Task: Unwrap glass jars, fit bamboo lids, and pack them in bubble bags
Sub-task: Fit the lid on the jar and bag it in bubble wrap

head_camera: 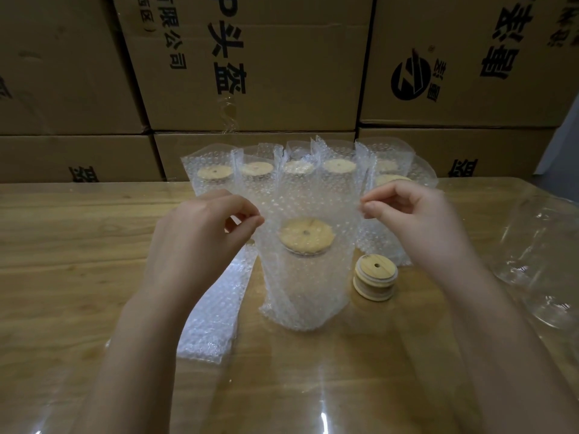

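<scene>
A glass jar with a bamboo lid (pixel 305 235) stands upright inside a bubble bag (pixel 305 292) at the middle of the table. My left hand (pixel 203 233) pinches the bag's upper left edge. My right hand (pixel 416 220) pinches its upper right edge, so the bag's mouth is held up above the lid. Right of the bag lies a small stack of loose bamboo lids (pixel 375 277). Behind it stands a row of several packed jars (pixel 297 170) in bubble bags.
A pile of flat bubble bags (pixel 216 311) lies left of the jar. Crumpled clear plastic wrap (pixel 539 258) sits at the table's right edge. Stacked cardboard boxes (pixel 257 64) form a wall behind the wooden table (pixel 72 245).
</scene>
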{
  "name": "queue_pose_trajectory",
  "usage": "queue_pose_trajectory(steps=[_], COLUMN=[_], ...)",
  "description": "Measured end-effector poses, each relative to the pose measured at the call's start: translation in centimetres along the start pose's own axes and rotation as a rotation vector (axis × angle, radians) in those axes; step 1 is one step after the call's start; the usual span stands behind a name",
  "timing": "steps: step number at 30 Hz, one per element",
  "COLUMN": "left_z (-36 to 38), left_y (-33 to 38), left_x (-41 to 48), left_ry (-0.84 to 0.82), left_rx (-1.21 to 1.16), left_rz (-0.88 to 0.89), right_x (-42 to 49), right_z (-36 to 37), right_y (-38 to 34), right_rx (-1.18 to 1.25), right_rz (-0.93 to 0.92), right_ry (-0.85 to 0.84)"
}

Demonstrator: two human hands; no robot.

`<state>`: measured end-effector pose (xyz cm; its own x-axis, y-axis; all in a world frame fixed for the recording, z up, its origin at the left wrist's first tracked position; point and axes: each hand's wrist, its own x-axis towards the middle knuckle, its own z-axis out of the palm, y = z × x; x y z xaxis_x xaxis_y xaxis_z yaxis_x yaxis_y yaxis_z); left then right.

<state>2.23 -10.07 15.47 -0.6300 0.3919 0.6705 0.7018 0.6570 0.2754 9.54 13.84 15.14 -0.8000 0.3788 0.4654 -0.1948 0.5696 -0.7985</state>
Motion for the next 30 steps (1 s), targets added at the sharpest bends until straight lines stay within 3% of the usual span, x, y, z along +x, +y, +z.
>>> queue_pose_trajectory(steps=[4, 9, 13, 16, 20, 22, 26, 30], left_z=[0.1, 2.2, 5.1, 7.6, 10.6, 11.7, 13.3, 14.2], left_y=[-0.1, 0.1, -0.1, -0.2, -0.1, 0.0, 0.0, -0.2], left_x=[-0.1, -0.1, -0.8, -3.6, -7.4, -8.1, -7.6, -6.8], left_ry=[0.001, 0.021, 0.206, 0.219, -0.128, -0.22, -0.177, -0.129], left_rx=[-0.142, -0.705, -1.188, -1.146, -0.989, -0.867, -0.708, -0.739], left_rz=[-0.086, -0.244, -0.502, -0.569, -0.509, -0.466, -0.376, -0.383], right_x=[-0.2, 0.4, 0.6, -0.7, -3.1, -3.7, -4.6, -6.5], right_z=[0.1, 1.1, 4.7, 8.2, 10.2, 10.2, 9.6, 8.6], right_y=[-0.3, 0.7, 4.6, 7.7, 10.2, 10.5, 10.3, 10.7], right_rx=[0.059, 0.185, 0.487, 0.602, 0.503, 0.437, 0.463, 0.368], right_rz=[0.002, 0.019, 0.306, 0.474, 0.466, 0.397, 0.348, 0.298], right_ry=[0.013, 0.09, 0.086, 0.073, 0.059, 0.072, 0.122, 0.062])
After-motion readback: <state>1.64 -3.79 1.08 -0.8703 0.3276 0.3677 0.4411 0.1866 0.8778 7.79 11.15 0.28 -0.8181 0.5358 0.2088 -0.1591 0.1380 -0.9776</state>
